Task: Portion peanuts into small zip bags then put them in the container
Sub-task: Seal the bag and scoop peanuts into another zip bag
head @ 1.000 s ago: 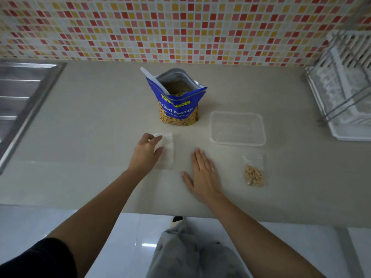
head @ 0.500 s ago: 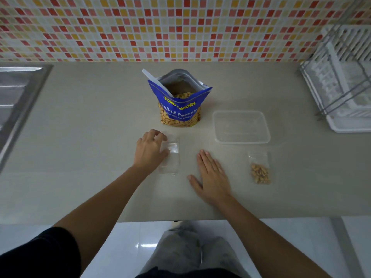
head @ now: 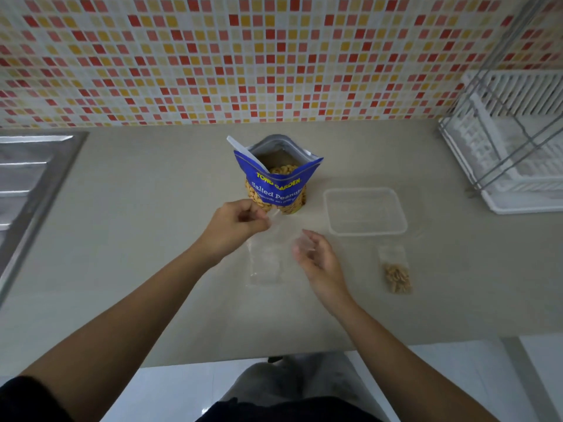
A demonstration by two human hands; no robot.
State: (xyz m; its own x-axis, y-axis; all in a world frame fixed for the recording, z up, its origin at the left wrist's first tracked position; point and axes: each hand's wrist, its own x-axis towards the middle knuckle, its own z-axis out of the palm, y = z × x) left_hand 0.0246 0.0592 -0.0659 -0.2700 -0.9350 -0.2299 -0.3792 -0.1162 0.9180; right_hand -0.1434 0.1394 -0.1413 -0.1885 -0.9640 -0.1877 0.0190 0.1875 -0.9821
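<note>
Left hand (head: 236, 222) pinches the empty clear plastic zip bag (head: 265, 257) above the counter near the blue peanut pouch (head: 278, 178); right hand (head: 313, 254) hovers open; a slipping mouth risks spills

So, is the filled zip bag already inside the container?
No, the filled bag lies on the counter in front of the container, which looks empty.

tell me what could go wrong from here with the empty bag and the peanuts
1. The left hand pinches only the top edge of the empty zip bag; that thin grip might slip as the right hand opens it.
2. The peanut bag stands open just behind both hands, so a bump could tip it and spill nuts.
</note>
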